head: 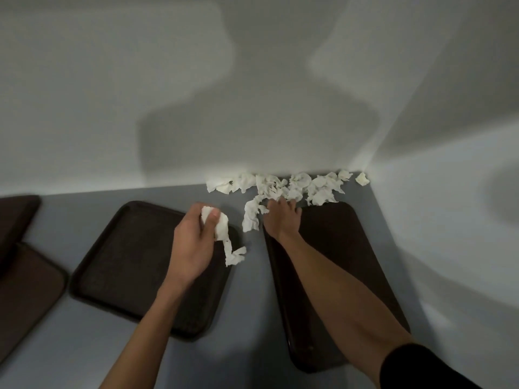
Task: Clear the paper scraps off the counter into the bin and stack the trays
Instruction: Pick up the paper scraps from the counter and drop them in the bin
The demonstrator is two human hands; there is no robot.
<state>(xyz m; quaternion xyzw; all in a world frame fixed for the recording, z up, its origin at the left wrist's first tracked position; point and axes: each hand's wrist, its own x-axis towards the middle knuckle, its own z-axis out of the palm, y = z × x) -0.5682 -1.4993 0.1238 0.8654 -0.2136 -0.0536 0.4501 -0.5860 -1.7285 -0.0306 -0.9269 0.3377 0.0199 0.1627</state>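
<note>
Torn white paper scraps (283, 185) lie in a heap along the back wall of the grey counter (250, 299), toward the corner. My left hand (193, 240) grips a wad of white paper (220, 224) above the middle brown tray (132, 265), and a strip dangles from the wad. My right hand (280, 217) reaches to the near edge of the heap with its fingers curled into the scraps, and a long scrap (251, 217) hangs beside it. The right arm lies over the right brown tray (345, 265).
Two more brown trays sit at the far left, one at the back (16, 217) and one nearer (25, 293). White walls (252, 94) meet in a corner at the back right. No bin is in view.
</note>
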